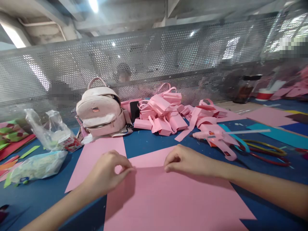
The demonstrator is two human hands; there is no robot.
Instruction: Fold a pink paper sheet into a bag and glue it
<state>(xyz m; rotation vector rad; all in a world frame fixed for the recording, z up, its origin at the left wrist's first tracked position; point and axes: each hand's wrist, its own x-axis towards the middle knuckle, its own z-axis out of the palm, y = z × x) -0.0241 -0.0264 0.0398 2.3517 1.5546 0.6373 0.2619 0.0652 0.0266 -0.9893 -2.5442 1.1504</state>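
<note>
Evidently left fingers [124,162] and right fingers [169,157] curl over pink paper [173,199], grip unclear; carton [70,143] print unreadable.

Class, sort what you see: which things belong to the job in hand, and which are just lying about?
Likely in the job:
- pink sheet at left hand and right hand
- pink glue gun
- folded pink paper pieces

Probably lying about:
- backpack
- plastic bag

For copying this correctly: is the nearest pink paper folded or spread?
Spread: the pink paper shows a broad, smooth surface. Small edge folds: cannot tell.
</note>
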